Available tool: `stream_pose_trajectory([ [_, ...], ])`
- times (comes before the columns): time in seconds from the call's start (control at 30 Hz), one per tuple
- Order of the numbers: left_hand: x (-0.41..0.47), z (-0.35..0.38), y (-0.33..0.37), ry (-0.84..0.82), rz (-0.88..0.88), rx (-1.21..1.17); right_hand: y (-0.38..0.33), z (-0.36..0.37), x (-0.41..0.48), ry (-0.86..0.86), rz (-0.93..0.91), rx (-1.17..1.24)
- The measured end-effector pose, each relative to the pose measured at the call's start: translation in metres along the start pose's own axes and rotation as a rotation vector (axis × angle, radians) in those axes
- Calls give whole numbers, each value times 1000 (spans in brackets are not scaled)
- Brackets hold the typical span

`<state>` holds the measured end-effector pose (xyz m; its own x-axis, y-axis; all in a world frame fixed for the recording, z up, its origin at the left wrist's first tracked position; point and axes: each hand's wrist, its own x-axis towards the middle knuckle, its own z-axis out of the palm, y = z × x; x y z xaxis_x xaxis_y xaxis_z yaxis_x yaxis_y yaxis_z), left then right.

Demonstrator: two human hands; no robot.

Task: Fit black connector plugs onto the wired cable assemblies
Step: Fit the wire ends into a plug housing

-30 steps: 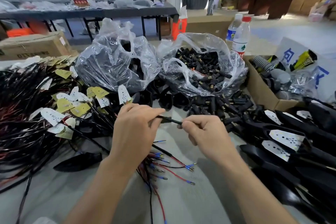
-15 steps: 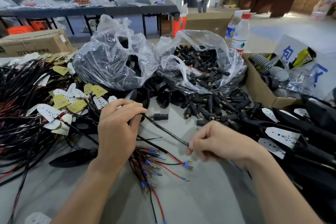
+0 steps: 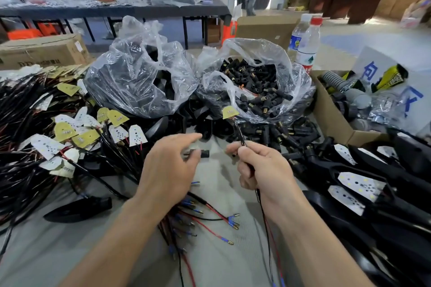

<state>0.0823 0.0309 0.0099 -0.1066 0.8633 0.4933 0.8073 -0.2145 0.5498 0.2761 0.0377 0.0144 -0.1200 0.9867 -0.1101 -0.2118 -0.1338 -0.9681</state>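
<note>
left hand (image 3: 168,165): fingers mostly straight and a bit spread, reaching forward low over the table, not wrapped round anything
black plug (image 3: 203,153): one loose one lying on its side on the grey table (image 3: 221,184), right at the left fingertips; honestly can't tell if the thumb touches it or just hovers, it's blurry there
right hand (image 3: 263,168): curled tight round a cable, thumb on top
cable (image 3: 240,134): black, sticks up out of the right fist and leans left; thin red and black wires hang out under the hand
yellow board (image 3: 230,112): little tag-shaped board on the top end of that cable, in front of the plug bag
plug bag (image 3: 289,72): clear plastic, open, full of black plugs with brass ends, more spilled in front of it
second bag (image 3: 130,72): clear too, just left of it, dark parts inside
cable pile (image 3: 46,123): big heap on the left, yellow and white boards on top
loose wire ends (image 3: 210,219): blue sleeves, gold tips, between the forearms
black housings (image 3: 373,184): stacked along the right with white boards in them
</note>
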Motion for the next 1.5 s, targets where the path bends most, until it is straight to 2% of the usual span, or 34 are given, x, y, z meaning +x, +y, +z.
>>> stream_pose_trajectory([
  [0.13,38,21,9,-102,-72,232,1,-3,-1,-41,-26,16],
  [0.27,63,47,10,-198,-45,562,-3,-10,-1,-57,-24,41],
  [0.37,69,53,6,-179,-17,597,-7,-12,-2,-68,-16,45],
  [0.5,64,29,13,56,-138,355,-8,-12,-2,-72,-20,20],
  [0.57,57,9,16,39,-195,147,-9,-13,-1,-69,-31,36],
  [0.67,46,-15,30,-47,-403,-544,-12,-15,0,-40,-57,102],
  [0.73,37,-18,36,-46,-605,-834,-14,-17,0,-8,-59,156],
  [0.83,18,-12,34,-34,-683,-821,-13,-16,-1,-20,-14,138],
  [0.9,9,-7,26,-107,-659,-828,-10,-9,-4,-91,46,34],
  [1.0,1,-2,14,-313,-579,-995,-4,4,-12,-179,115,-119],
  [1.1,1,3,8,-318,-507,-1025,-3,12,-17,-242,144,-143],
  [1.2,2,9,12,-230,-571,-1035,-5,9,-12,-188,51,-79],
  [1.27,1,16,16,-251,-634,-1063,-3,6,-9,-90,-61,-223],
  [1.37,-5,22,21,-456,-603,-1017,1,5,-8,-12,-221,-551],
  [1.43,-7,20,22,-567,-625,-1094,0,7,-8,-53,-212,-547],
  [1.5,-7,18,19,-588,-663,-1254,-3,6,-9,-122,-156,-488],
])
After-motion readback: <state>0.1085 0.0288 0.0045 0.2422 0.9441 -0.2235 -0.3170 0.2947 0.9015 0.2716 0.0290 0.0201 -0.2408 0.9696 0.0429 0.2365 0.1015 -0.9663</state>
